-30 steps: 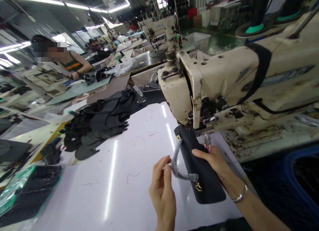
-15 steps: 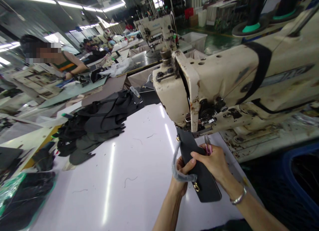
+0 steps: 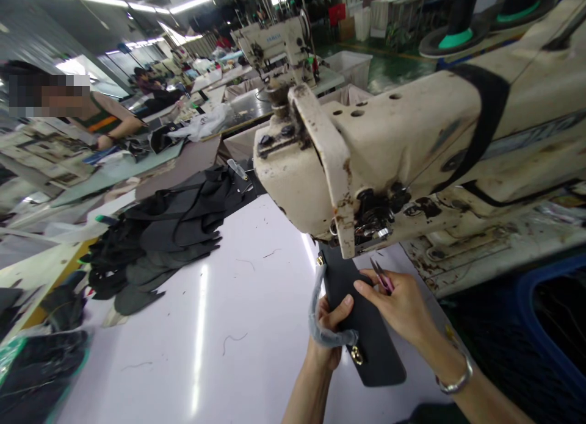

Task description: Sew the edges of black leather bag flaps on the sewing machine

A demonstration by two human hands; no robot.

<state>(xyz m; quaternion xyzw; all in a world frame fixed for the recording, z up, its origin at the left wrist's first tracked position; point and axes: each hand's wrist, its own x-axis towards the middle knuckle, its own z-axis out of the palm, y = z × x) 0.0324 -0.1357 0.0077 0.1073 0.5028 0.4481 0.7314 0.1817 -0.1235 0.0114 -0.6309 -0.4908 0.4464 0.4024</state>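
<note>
A dark grey panel (image 3: 373, 341) with gold rings and a plastic-wrapped handle (image 3: 315, 311) lies tilted below the sewing machine head (image 3: 306, 180). My left hand (image 3: 330, 332) grips its left side, thumb on top and fingers underneath. Small pink-handled scissors (image 3: 383, 279) are held in my right hand (image 3: 400, 302), blades pointing up and left. The thumb of that hand rests by the panel's right edge. The panel's far end is partly hidden under the machine.
Dark cut pieces (image 3: 165, 229) are heaped on the white table (image 3: 174, 351), where loose threads lie. A plastic-wrapped dark bundle (image 3: 41, 375) is at the left. A blue crate (image 3: 540, 326) stands right. Another person (image 3: 114, 119) works at the back left.
The view has shifted, with the machine appearing larger and farther left. My right hand has turned the scissors, so their blades lean more to the left. My left hand keeps its hold on the panel.
</note>
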